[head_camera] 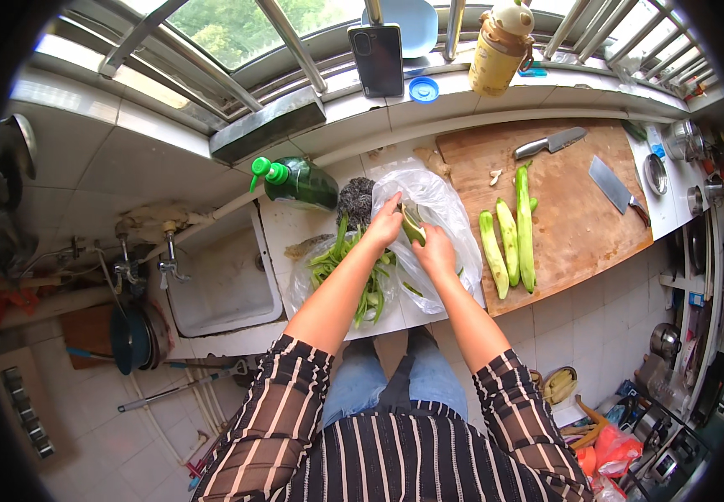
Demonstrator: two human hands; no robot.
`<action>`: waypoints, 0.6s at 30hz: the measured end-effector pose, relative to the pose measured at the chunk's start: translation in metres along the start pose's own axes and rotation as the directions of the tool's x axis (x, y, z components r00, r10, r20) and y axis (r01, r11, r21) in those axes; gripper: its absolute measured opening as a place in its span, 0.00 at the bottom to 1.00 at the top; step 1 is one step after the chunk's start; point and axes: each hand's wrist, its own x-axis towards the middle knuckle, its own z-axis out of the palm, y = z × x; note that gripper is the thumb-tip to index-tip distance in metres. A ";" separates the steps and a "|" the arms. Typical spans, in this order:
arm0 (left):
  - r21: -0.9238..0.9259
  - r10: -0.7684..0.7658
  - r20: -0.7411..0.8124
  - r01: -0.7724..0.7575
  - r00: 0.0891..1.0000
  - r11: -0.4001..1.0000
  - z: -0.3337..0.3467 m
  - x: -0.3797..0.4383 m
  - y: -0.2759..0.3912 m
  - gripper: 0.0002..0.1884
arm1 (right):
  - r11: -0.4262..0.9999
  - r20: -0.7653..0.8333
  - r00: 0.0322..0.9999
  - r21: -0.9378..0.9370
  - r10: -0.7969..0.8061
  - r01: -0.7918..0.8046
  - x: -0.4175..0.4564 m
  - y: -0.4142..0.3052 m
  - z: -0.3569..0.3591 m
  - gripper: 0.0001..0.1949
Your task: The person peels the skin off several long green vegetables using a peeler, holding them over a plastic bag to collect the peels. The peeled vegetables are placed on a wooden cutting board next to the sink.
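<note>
My right hand [434,250] is closed on the near end of a dark green gourd-like vegetable [412,224], held over a clear plastic bag [456,216]. At its upper left lies my left hand [388,223], one finger stretched along the bag's opening; whether it grips the vegetable or the plastic is not clear. Beneath my left forearm, green peel strips [371,301] spill from a second clear bag [299,282]. To the right, several long peeled pale-green gourds [525,226] rest side by side on a wooden cutting board [581,238].
A chef's knife [550,143] and a cleaver [613,185] lie on the board, beside garlic cloves [495,177]. Ginger [432,162] touches its left edge. Left stand a green pump bottle [302,183], a dark scouring pad [355,199] and a sink [224,276]. A phone [377,63] leans at the window.
</note>
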 end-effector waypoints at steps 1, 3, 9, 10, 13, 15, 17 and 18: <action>-0.009 -0.001 0.001 0.001 1.000 1.000 0.000 0.000 0.000 0.31 | 0.999 0.027 0.999 -0.036 0.038 -0.037 0.002 -0.007 -0.002 0.29; -0.028 0.000 0.006 0.000 1.000 1.000 0.000 0.001 0.004 0.30 | 0.997 0.077 0.997 -0.075 -0.022 0.027 0.005 -0.008 -0.001 0.33; -0.427 -0.294 0.109 0.312 0.950 0.849 -0.018 -0.003 0.029 0.39 | 0.965 -0.132 0.969 0.135 -0.209 0.227 -0.017 0.014 -0.021 0.29; -0.399 -0.287 0.097 0.301 0.953 0.866 -0.019 -0.003 0.026 0.39 | 0.931 -0.176 0.929 0.114 -0.324 0.347 -0.020 0.016 -0.032 0.25; -0.308 -0.276 0.135 0.305 0.952 0.901 -0.014 -0.006 0.016 0.39 | 0.840 -0.160 0.944 0.432 -0.287 0.328 -0.038 0.002 -0.069 0.22; -0.241 -0.234 0.152 0.266 0.960 0.933 -0.007 -0.006 0.007 0.39 | 0.772 -0.209 0.954 0.562 -0.215 0.297 -0.043 -0.001 -0.083 0.19; -0.185 -0.152 0.117 0.172 0.981 0.968 -0.006 -0.004 -0.008 0.37 | 0.634 -0.181 0.980 0.749 -0.083 0.192 -0.048 -0.011 -0.101 0.17; -0.159 -0.124 0.076 0.135 0.989 0.978 0.001 -0.010 0.002 0.35 | 0.610 -0.169 0.985 0.776 -0.041 0.159 -0.051 -0.008 -0.115 0.18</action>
